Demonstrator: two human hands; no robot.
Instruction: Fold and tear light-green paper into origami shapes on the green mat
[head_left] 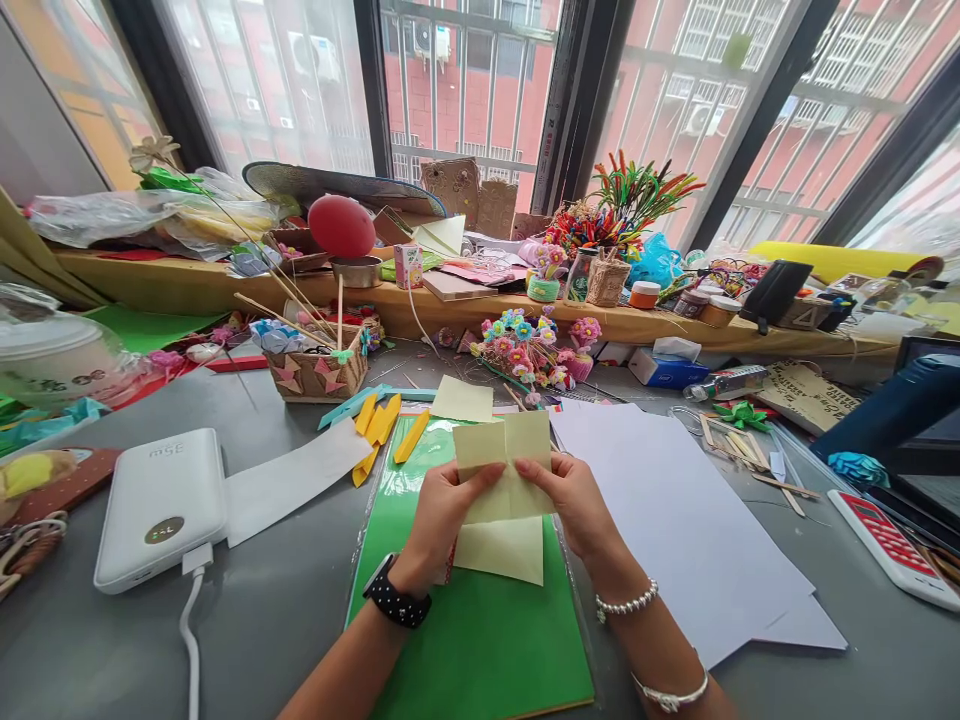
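Both hands hold a pale yellow folded paper (504,455) above a green sheet (480,620) on the grey table. My left hand (441,512), with a black watch on the wrist, pinches the paper's lower left side. My right hand (574,500), with bead bracelets on the wrist, pinches its lower right side. A second pale yellow sheet (501,548) lies under the hands on the green sheet. Another pale yellow piece (463,400) lies further back.
A white power bank (159,505) with a cable sits at the left, next to a white paper strip (296,478). Large white sheets (675,510) lie at the right. Yellow strips (379,425), a cardboard basket (319,372), paper flowers (525,345) and a calculator (892,545) surround the work area.
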